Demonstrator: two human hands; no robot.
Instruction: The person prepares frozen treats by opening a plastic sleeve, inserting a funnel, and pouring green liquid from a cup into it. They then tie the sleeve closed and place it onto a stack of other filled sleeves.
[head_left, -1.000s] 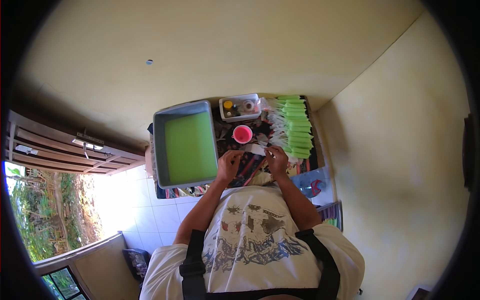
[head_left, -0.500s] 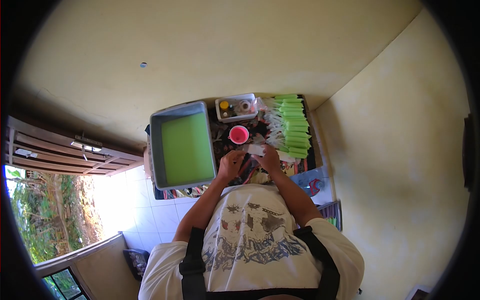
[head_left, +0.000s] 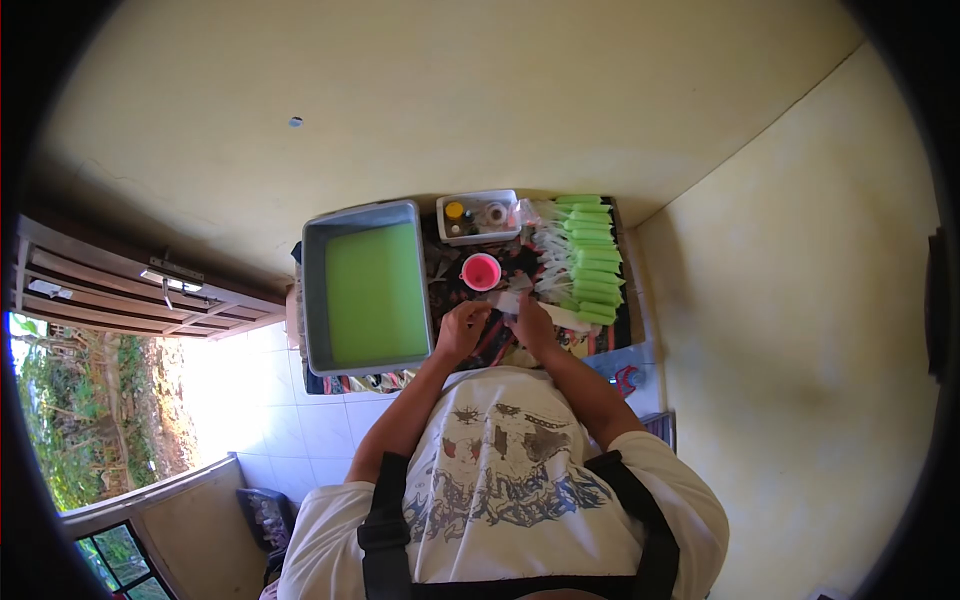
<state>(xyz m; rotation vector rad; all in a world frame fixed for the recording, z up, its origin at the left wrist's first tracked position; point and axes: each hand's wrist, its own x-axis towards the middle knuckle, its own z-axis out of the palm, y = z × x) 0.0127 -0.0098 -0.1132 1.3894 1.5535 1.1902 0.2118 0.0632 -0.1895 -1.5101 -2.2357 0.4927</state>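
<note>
My left hand [head_left: 463, 328] has its fingers bent together at the near edge of the table, just right of the grey tub [head_left: 425, 300] of green liquid. What its fingertips hold, if anything, is too small to make out. My right hand [head_left: 531, 324] is closed on a small whitish plastic piece [head_left: 509, 301], which points toward my left hand. A round cup [head_left: 481, 272] with a pink-red inside stands just beyond both hands. Several filled green plastic bags [head_left: 597, 265] lie in a row to the right, their clear ends toward the middle.
A white tray [head_left: 480, 239] with a yellow-capped bottle [head_left: 454, 210] and a roll of tape [head_left: 496, 213] sits at the back of the table against the wall. A clear bottle with a red part [head_left: 627, 380] is beyond the table's right front corner.
The whitish piece has turned and moved slightly with my right hand, which has shifted a little left and down. My left hand stays nearly in place. The whole view has shifted slightly.
</note>
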